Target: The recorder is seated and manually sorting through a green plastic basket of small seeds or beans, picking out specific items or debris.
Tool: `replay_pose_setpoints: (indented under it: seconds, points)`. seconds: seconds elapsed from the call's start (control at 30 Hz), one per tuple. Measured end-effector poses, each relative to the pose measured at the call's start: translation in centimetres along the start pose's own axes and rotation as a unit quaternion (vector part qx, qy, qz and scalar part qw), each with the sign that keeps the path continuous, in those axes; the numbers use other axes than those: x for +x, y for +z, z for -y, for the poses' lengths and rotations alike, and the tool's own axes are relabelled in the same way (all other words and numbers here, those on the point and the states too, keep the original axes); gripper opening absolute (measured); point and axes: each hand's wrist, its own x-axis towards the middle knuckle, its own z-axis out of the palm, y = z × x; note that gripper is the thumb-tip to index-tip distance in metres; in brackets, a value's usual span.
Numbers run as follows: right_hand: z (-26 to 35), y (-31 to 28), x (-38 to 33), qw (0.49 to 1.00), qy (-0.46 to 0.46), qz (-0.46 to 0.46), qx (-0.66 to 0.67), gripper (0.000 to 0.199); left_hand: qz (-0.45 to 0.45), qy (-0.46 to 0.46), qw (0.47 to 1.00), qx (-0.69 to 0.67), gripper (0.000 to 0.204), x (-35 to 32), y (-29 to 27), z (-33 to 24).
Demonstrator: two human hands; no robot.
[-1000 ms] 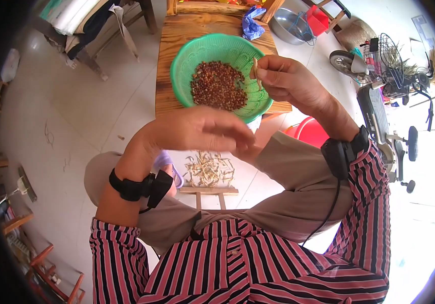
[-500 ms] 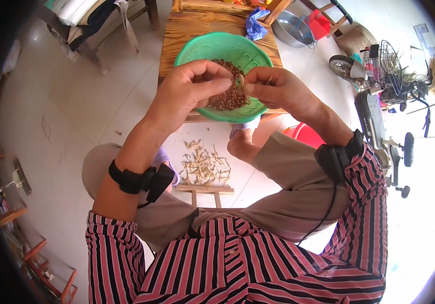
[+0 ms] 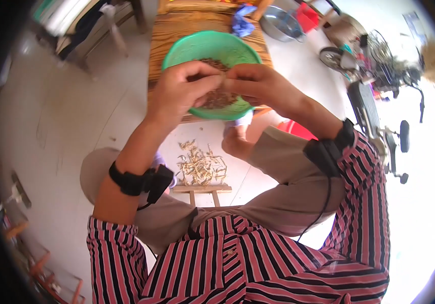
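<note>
Over a green plastic colander [image 3: 184,45], my left hand [image 3: 179,91] and my right hand [image 3: 268,88] meet at the fingertips. Both are closed in a pinch, blurred by motion. Between them is a pale dry bean pod, mostly covered by the fingers. Small reddish-brown beans [image 3: 220,100] lie in the colander below, partly hidden by my hands. The colander rests on a brown wooden bench [image 3: 177,23].
A crumpled blue plastic piece [image 3: 243,21] lies on the bench. Empty pale husks [image 3: 202,167] are heaped on the floor by a small wooden stool [image 3: 202,189]. A metal basin [image 3: 278,25], red bucket [image 3: 298,130] and parked scooter [image 3: 367,106] are at the right.
My left hand has come across to my right hand, and their fingertips now meet at the pod, which showed more plainly before. The whole view has shifted slightly.
</note>
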Motion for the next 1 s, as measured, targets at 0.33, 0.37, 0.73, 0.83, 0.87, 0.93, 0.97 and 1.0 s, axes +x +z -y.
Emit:
replay_pose_setpoints:
  seconds: [0.33,0.37,0.73,0.83,0.87,0.93,0.97,1.0]
  points:
    - [-3.7,-1.8,3.4,0.964,-0.152,-0.083,-0.202,0.028,-0.044,-0.015,0.995,0.083,0.014,2.7,-0.1,2.1]
    - [-3.8,-1.7,3.5,0.961,-0.143,-0.093,-0.219,0.027,-0.046,-0.028,0.995,0.083,0.012,2.8,-0.3,2.6]
    - [-6.2,-1.3,3.9,0.935,-0.121,-0.203,-0.264,0.023,-0.094,-0.06,0.993,0.044,0.01,4.6,1.1,4.5]
    - [-5.3,-0.7,4.3,0.937,-0.058,-0.193,-0.285,0.025,-0.135,-0.074,0.985,0.073,0.011,4.8,1.9,4.3]
    - [-3.9,-0.7,4.2,0.928,-0.045,-0.184,-0.321,0.028,-0.161,-0.079,0.98,0.091,0.012,4.9,1.4,3.4]
    - [-2.2,-0.2,3.8,0.915,-0.049,-0.15,-0.371,0.035,-0.132,-0.058,0.985,0.09,0.013,5.1,-0.7,3.6]
    - [-1.0,0.0,3.3,0.909,-0.043,-0.124,-0.397,0.033,-0.122,-0.058,0.989,0.064,0.013,4.8,-0.9,3.3]
    - [-4.2,-1.4,4.5,0.936,-0.018,-0.118,-0.331,0.028,-0.125,-0.085,0.986,0.073,0.014,5.3,1.1,3.9]
